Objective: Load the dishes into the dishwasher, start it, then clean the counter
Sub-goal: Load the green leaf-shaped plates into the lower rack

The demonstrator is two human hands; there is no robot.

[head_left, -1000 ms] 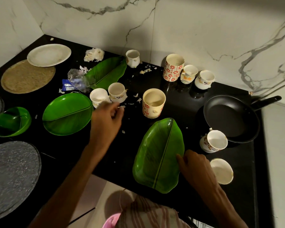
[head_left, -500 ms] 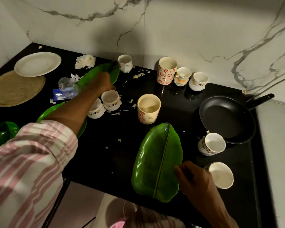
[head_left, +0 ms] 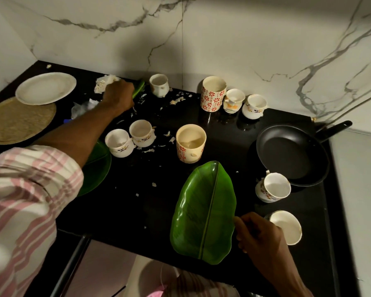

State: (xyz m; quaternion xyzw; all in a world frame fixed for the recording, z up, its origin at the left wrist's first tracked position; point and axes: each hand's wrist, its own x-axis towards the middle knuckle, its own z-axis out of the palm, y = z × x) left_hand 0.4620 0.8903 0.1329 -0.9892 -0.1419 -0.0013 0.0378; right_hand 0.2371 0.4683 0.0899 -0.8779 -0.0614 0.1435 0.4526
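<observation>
Left hand (head_left: 118, 95) curling around far green leaf plate (head_left: 138, 89) on surface (head_left: 124, 211). Right hand (head_left: 257, 233) pinching edge of near green leaf plate (head_left: 204, 213), fingers bent.

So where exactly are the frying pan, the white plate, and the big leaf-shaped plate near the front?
frying pan (head_left: 287, 155): head view, on its dark inner base.
white plate (head_left: 45, 88): head view, on its flat centre.
leaf-shaped plate (head_left: 204, 213): head view, on the green surface beside the midrib.
</observation>
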